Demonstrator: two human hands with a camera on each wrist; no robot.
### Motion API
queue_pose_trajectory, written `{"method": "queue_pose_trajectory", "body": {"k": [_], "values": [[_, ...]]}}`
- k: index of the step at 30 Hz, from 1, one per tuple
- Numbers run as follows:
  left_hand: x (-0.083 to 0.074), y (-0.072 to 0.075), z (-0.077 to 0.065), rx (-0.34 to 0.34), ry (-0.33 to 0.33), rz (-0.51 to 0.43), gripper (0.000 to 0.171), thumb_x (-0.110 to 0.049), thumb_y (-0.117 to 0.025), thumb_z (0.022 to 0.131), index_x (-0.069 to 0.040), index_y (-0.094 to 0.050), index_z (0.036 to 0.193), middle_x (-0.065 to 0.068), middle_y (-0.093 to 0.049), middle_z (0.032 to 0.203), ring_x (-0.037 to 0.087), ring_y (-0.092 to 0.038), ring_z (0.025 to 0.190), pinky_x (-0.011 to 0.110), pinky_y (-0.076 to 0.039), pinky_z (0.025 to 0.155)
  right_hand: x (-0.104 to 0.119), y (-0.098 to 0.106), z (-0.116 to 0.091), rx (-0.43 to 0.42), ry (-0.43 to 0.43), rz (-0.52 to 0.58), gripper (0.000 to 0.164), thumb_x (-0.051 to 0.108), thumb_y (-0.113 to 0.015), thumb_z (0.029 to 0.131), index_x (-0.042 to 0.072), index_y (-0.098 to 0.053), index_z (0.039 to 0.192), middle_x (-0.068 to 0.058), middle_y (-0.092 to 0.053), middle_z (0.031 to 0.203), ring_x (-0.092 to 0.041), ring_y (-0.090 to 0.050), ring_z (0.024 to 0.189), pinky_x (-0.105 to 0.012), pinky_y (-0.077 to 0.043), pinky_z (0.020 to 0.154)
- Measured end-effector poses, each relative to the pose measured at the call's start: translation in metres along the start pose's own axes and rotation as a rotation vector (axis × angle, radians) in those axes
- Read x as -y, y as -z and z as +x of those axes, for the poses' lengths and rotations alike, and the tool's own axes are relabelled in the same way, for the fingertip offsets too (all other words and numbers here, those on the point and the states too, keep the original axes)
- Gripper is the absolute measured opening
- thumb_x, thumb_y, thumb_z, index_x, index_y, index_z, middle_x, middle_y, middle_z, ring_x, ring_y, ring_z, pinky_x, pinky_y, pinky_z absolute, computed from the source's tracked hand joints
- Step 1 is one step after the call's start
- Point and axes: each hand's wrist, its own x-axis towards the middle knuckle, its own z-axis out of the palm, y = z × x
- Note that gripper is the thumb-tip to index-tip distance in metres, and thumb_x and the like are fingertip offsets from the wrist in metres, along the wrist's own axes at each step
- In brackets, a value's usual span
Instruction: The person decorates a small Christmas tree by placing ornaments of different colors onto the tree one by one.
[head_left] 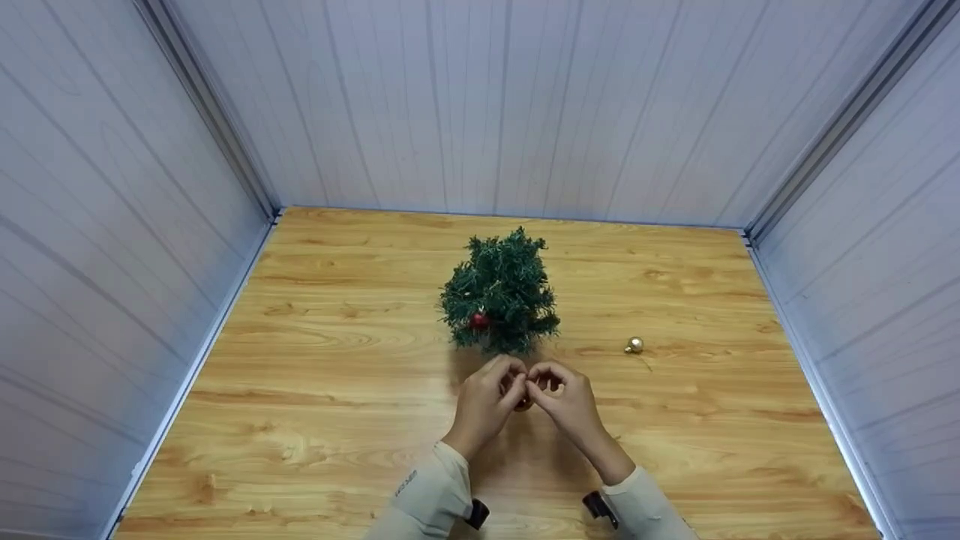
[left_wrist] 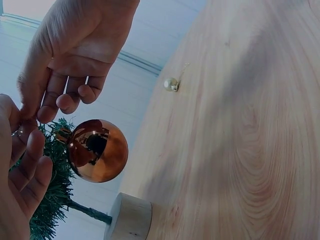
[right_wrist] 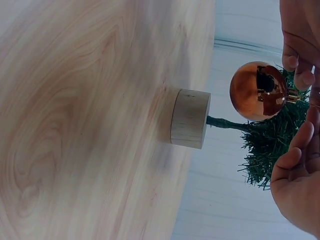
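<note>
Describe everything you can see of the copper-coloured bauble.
The copper-coloured bauble is a smooth, round, glossy ball, perhaps plastic or glass, with dark reflections and a small metallic cap. It hangs cap upward, clear of the table, on the person's side of the green tree. The left grip and right grip meet above it, apparently holding it by its top.

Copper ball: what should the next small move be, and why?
Perhaps ease the copper ball toward the tree: it hangs below the pinching left hand and right hand, close in front, and the tree already bears a red ball.
</note>
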Motion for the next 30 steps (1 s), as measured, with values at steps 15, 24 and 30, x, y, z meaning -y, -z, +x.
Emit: {"method": "queue_pose_trajectory", "body": {"k": [15,24,30], "values": [[-0.003,-0.005,0.001,-0.038,0.115,-0.297,0.015,-0.029,-0.063,0.096,-0.016,-0.069,0.102,-0.004,-0.067,0.094,0.008,-0.061,0.069,0.024,-0.053,0.061,-0.033,-0.007,0.01,-0.074,0.002,0.054,0.004,0.004,-0.07,0.089,0.006,-0.067,0.088,0.0,-0.062,0.078,-0.009,-0.053,0.07,-0.025,-0.043,0.066],[-0.005,-0.006,0.0,-0.04,0.154,-0.349,0.019,-0.029,-0.066,0.094,-0.017,-0.069,0.108,-0.005,-0.068,0.096,0.007,-0.061,0.071,0.024,-0.053,0.062,-0.009,-0.005,0.011,-0.105,-0.007,0.069,0.004,-0.001,-0.066,0.09,0.001,-0.065,0.087,-0.007,-0.063,0.079,-0.009,-0.051,0.067,-0.028,-0.044,0.064],[-0.004,-0.008,-0.002,-0.026,0.182,-0.357,0.015,-0.021,-0.069,0.092,-0.014,-0.067,0.104,-0.001,-0.067,0.091,0.007,-0.06,0.07,0.024,-0.053,0.061,0.013,0.0,0.008,-0.098,-0.01,0.09,0.005,0.0,-0.066,0.091,-0.003,-0.064,0.088,-0.006,-0.061,0.078,-0.009,-0.05,0.068,-0.028,-0.043,0.065]]}}
